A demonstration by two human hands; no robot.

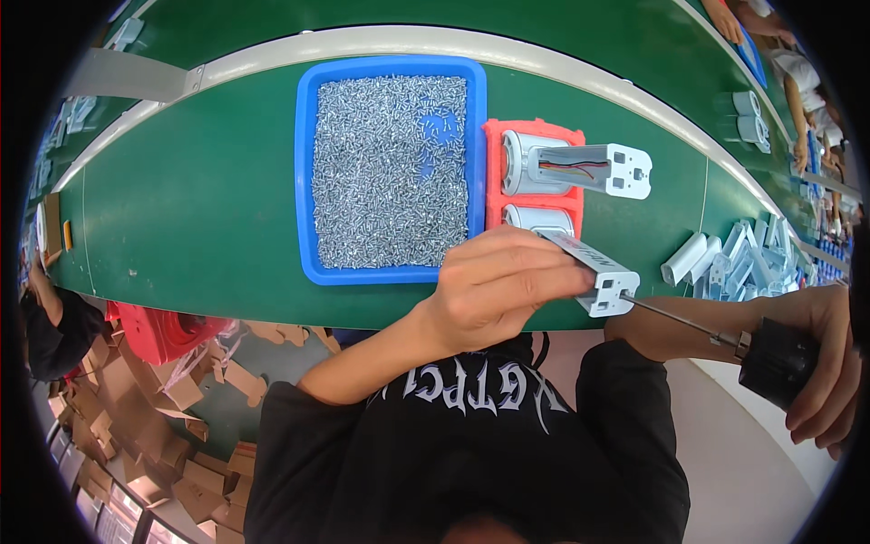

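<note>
Left grip (494, 281) is closed, fingers pinching the white bracket (589, 258), which I see at 3 o'clock of my view, toward 5 o'clock from the red cradle (494, 172); right grip (829, 372) is curled round the black driver (778, 363). I judge the step to be screwing at the bracket's holed end; the next move calls for a steady, well-aligned push. The bracket's long axis runs roughly 10 to 4 o'clock, holed end pointing to 4
</note>
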